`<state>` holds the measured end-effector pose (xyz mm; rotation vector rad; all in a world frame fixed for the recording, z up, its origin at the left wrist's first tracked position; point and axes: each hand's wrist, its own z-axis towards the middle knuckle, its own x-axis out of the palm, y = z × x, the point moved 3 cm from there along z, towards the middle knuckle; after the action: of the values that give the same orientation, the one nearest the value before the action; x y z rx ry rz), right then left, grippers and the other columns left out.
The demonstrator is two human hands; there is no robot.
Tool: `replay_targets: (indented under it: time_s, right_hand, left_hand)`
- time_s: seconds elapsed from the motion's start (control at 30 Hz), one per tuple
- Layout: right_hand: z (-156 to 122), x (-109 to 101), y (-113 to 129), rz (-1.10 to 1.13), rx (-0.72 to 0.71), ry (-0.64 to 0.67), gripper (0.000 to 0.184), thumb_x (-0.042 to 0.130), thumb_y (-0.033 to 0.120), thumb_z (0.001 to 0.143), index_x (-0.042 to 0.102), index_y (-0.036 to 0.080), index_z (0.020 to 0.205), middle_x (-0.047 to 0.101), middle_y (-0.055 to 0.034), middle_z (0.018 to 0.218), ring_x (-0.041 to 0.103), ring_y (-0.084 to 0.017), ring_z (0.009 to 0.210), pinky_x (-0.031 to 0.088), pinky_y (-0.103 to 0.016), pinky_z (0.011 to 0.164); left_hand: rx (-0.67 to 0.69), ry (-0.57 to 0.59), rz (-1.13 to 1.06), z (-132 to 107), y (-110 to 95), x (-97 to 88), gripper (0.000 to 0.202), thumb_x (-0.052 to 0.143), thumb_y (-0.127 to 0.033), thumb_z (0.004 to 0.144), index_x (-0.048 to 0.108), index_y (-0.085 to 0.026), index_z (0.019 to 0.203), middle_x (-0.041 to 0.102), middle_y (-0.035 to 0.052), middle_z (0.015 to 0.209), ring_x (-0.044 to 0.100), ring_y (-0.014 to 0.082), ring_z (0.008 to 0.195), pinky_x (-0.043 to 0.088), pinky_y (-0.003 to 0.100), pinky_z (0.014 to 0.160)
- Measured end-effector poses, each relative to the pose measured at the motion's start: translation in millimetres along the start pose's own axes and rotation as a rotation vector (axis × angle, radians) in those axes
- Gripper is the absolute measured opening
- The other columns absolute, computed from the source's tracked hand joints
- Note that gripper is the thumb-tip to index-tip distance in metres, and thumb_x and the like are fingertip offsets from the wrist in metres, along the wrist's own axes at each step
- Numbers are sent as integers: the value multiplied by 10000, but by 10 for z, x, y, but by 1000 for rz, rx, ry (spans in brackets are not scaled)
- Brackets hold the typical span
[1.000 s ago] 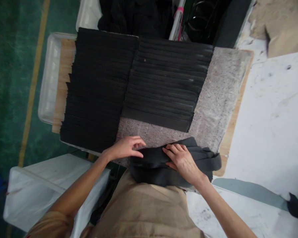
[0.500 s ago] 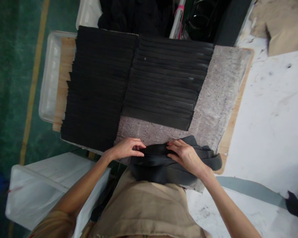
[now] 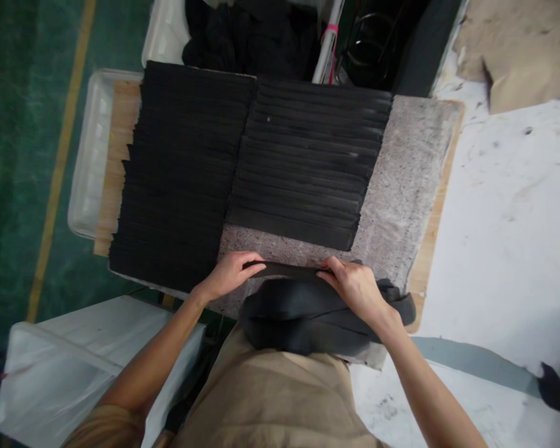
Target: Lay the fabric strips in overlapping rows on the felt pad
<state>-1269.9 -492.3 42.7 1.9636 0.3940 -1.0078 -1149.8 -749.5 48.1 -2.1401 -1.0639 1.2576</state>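
Note:
A thin black strip (image 3: 289, 269) is stretched between my two hands. My left hand (image 3: 228, 272) pinches its left end between thumb and fingers. At the other end my right hand (image 3: 354, 283) is closed on the strip in the same way. Below it, against my apron, lies a loose pile of black strips (image 3: 303, 317). Beyond my hands, two blocks of black strips lie in closely overlapped rows, a left block (image 3: 177, 168) and a right block (image 3: 308, 162), on a speckled grey mat (image 3: 401, 180).
The mat rests on a wooden board (image 3: 432, 236). To the right is a stained white tabletop (image 3: 504, 236) with brown sheets (image 3: 518, 62). White plastic bins stand at the far left (image 3: 81, 162) and lower left (image 3: 74, 367). Dark material (image 3: 256, 37) fills a container behind the board.
Both hands have lifted a single black strip off the pile and pulled it out straight, slightly away from my body. The whole view has shifted a little.

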Motion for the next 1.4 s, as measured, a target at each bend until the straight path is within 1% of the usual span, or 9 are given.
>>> replay_targets:
  time_s: [0.13, 0.23, 0.3, 0.43, 0.53, 0.7, 0.87, 1.1, 1.4]
  right_hand:
    - [-22, -120, -239, -5, 4, 107, 192, 517, 358, 944, 615, 211, 867, 700, -35, 796, 660, -185, 693, 366, -248, 542]
    - [-50, -186, -401, 163, 97, 48, 275, 496, 419, 940, 639, 215, 824, 694, -24, 764, 660, -188, 700, 408, -250, 586]
    - [-43, -194, -481, 334, 201, -16, 321, 512, 489, 913, 658, 212, 845, 688, -14, 728, 655, -190, 677, 428, -252, 592]
    - [17, -120, -560, 584, 380, -54, 414, 524, 585, 857, 646, 193, 811, 638, -4, 586, 618, -182, 548, 435, -254, 534]
    - [49, -70, -585, 565, 442, -87, 423, 513, 602, 854, 613, 199, 777, 616, 0, 527, 591, -168, 505, 417, -248, 522]
    - [63, -60, -597, 454, 495, -159, 431, 495, 633, 850, 553, 223, 732, 571, 20, 473, 570, -164, 462, 398, -251, 535]
    - [89, -72, -594, 316, 518, -184, 454, 458, 662, 843, 514, 232, 706, 572, 10, 519, 562, -165, 452, 357, -249, 493]
    - [78, -46, -611, 364, 533, -167, 396, 485, 617, 846, 519, 234, 751, 627, 6, 571, 588, -167, 447, 385, -255, 501]
    - [110, -64, -614, 307, 528, -184, 397, 464, 616, 853, 511, 232, 760, 640, 5, 568, 599, -173, 441, 382, -262, 499]
  left_hand:
    - [-134, -239, -68, 36, 212, -288, 290, 663, -465, 802, 697, -177, 808, 682, -1, 745, 611, 150, 684, 455, 229, 643]
    - [-196, -377, -153, 72, 381, -456, 309, 742, -467, 717, 697, -165, 769, 672, 6, 719, 598, 148, 655, 457, 229, 605]
    - [-237, -423, -241, 106, 499, -524, 334, 752, -473, 698, 702, -164, 814, 670, 12, 725, 586, 141, 615, 455, 227, 557]
    - [-290, -433, -362, 186, 692, -610, 410, 745, -498, 685, 694, -163, 916, 655, 13, 699, 562, 130, 537, 449, 224, 489]
    - [-288, -432, -349, 244, 766, -659, 403, 732, -492, 690, 690, -163, 919, 658, 16, 713, 570, 131, 556, 455, 222, 502]
    - [-273, -543, -141, 312, 795, -695, 316, 732, -468, 683, 628, -171, 718, 538, -38, 564, 487, 97, 493, 376, 202, 473]
    - [-264, -663, -2, 339, 782, -704, 315, 742, -467, 664, 610, -182, 686, 541, -39, 569, 501, 106, 536, 388, 210, 524]
    - [-234, -636, 6, 345, 769, -739, 245, 675, -417, 752, 652, -173, 743, 635, -12, 657, 557, 111, 586, 420, 212, 577]
    - [-241, -673, 52, 393, 782, -718, 252, 669, -428, 749, 652, -181, 708, 631, -14, 627, 560, 120, 580, 415, 217, 582]
